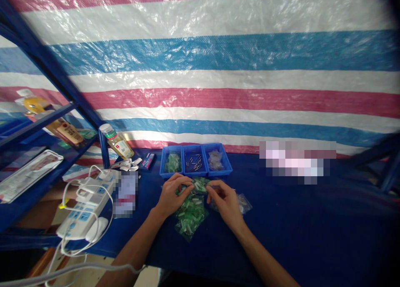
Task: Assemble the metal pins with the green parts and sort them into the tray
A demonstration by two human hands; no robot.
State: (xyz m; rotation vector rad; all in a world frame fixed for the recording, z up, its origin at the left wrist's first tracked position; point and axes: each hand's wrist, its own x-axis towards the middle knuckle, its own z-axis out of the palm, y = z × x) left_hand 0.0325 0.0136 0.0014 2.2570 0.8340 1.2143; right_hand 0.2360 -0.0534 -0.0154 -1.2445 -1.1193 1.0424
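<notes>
Between my two hands is a small clear plastic bag (200, 185) with green and whitish pieces inside. My left hand (175, 194) pinches its left side with thumb and fingers. At its right edge, my right hand (225, 198) pinches it too. Below them on the blue table lies a heap of similar green bags (190, 217). A clear bag with pale contents (244, 203) lies partly hidden behind my right hand. Just beyond my hands stand three blue bins: one with green bags (173, 162), one with thin dark metal pieces (193, 162), one with pale clear bags (215, 160).
A white power strip (84, 208) with looped cables lies at the left. Behind it stand a drink bottle (118, 142) and a small dark blue box (147, 161). Blue metal shelving (56, 78) rises at the left. A striped plastic sheet (218, 49) hangs behind the table.
</notes>
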